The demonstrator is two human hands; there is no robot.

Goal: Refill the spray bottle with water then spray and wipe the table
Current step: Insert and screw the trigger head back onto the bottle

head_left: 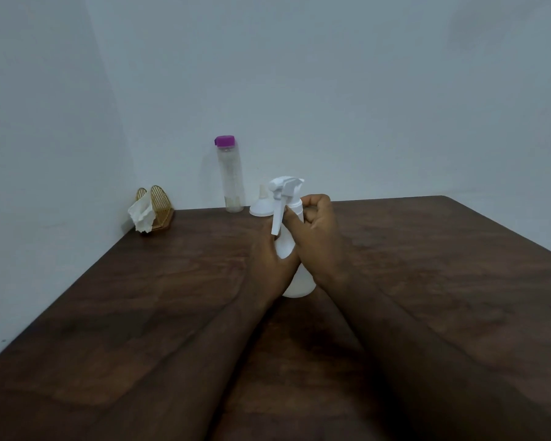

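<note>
At frame centre we grip the spray bottle (298, 286) upright on the worktop (140, 297): our left hand (268, 259) wraps its body, our right hand (315, 230) pinches its neck under the trigger head. Behind stand a funnel (260, 208), a purple-capped bottle (231, 176) and, further left, a tissue holder (159, 202).
</note>
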